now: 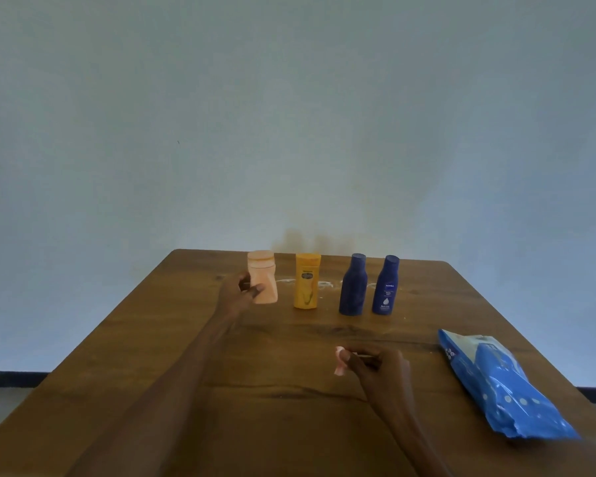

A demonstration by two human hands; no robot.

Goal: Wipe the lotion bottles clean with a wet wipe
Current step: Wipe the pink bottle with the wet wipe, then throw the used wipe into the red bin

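Observation:
Several lotion bottles stand in a row at the far end of the wooden table (186,356). The peach bottle (264,273) is leftmost, and my left hand (236,294) wraps its fingers around its left side. To its right stand a yellow bottle (307,281) and two dark blue bottles (353,284) (386,285). My right hand (381,370) hovers nearer to me, pinching a small crumpled wet wipe (339,361) between its fingertips.
A blue pack of wet wipes (503,390) lies on the table's right side, near the edge. White smears (324,283) mark the tabletop behind the bottles. A pale wall rises just beyond the table's far edge.

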